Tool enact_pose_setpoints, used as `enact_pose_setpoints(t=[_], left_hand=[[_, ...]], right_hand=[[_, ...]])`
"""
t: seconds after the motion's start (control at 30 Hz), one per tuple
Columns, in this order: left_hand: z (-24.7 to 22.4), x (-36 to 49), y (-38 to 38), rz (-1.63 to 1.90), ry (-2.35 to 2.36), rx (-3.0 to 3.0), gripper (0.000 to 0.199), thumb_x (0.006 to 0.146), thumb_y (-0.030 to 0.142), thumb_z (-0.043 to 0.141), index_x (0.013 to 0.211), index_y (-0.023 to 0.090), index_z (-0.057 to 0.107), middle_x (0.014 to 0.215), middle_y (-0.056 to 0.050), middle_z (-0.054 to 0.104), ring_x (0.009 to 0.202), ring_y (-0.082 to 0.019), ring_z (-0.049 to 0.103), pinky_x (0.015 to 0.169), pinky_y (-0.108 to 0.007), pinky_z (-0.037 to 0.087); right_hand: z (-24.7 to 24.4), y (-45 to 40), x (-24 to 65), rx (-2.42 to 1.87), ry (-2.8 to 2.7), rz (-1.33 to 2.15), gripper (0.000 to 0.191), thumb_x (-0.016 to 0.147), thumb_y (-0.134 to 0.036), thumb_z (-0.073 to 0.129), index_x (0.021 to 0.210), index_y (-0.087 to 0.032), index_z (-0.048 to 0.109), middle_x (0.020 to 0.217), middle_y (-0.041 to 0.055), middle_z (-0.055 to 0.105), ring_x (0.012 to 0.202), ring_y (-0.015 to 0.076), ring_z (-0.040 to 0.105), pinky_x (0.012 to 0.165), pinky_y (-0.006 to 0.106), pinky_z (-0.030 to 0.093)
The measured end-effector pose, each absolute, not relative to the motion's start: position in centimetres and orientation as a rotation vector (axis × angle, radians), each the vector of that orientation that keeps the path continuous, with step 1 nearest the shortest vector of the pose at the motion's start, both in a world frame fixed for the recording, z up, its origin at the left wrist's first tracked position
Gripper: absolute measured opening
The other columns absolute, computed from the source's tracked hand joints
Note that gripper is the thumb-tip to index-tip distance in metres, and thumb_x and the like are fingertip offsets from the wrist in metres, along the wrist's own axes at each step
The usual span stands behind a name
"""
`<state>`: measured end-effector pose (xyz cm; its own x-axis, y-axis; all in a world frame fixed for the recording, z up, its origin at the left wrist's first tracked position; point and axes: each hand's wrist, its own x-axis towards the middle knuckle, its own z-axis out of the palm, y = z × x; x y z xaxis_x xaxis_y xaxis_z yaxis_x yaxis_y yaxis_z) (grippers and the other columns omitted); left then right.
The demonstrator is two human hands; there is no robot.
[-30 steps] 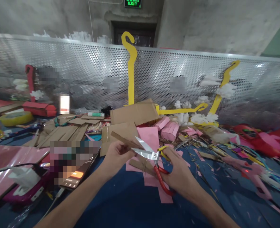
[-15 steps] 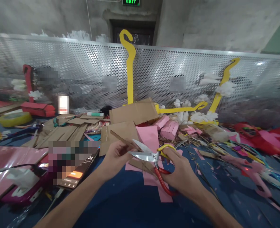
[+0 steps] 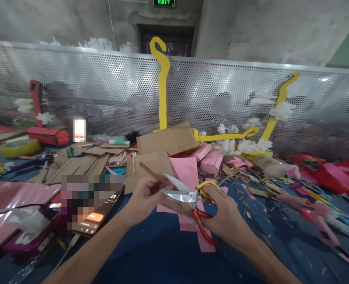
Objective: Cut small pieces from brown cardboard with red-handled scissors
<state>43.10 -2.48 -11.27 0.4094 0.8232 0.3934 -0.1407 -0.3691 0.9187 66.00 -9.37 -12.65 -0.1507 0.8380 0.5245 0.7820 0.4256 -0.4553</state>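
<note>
My left hand (image 3: 145, 197) pinches a narrow brown cardboard strip (image 3: 150, 171) near the middle of the view. Around the yellow and red handles of a pair of scissors (image 3: 180, 196) wrap the fingers of my right hand (image 3: 221, 205). The scissor blades are spread and point left, with their tips at my left fingers and the strip. Beneath both hands lie pink paper pieces (image 3: 184, 171) and a brown cardboard sheet (image 3: 135, 170).
A phone (image 3: 103, 213) and a purple power strip (image 3: 29, 240) lie at left, a pink glue gun (image 3: 313, 217) at right. Behind stand a yellow hook-shaped piece (image 3: 162, 90), pink boxes (image 3: 211, 161) and a perforated metal panel (image 3: 109, 75).
</note>
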Motion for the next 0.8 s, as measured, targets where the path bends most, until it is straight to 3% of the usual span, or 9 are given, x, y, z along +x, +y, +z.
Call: enact_pose_setpoints(t=[0.43, 0.8], left_hand=[[-11.98, 42.99, -2.01, 1.173, 0.551, 1.656, 0.013, 0.085, 0.026, 0.070, 0.081, 0.014, 0.073, 0.077, -0.005, 0.071, 0.073, -0.016, 0.066, 0.071, -0.026, 0.055], [-11.96, 42.76, -1.89, 1.181, 0.472, 1.670, 0.008, 0.088, 0.021, 0.068, 0.087, 0.015, 0.073, 0.087, -0.005, 0.072, 0.082, -0.016, 0.068, 0.077, -0.026, 0.055]], right_hand=[[-12.84, -9.36, 66.03, -1.371, -1.932, 0.069, 0.026, 0.074, -0.017, 0.069, 0.084, -0.023, 0.046, 0.084, 0.0007, 0.054, 0.076, 0.0178, 0.050, 0.065, 0.027, 0.038], [-12.74, -9.42, 66.07, -1.379, -1.933, 0.039, 0.025, 0.078, -0.027, 0.071, 0.086, -0.023, 0.047, 0.084, 0.0007, 0.055, 0.074, 0.0176, 0.050, 0.067, 0.027, 0.040]])
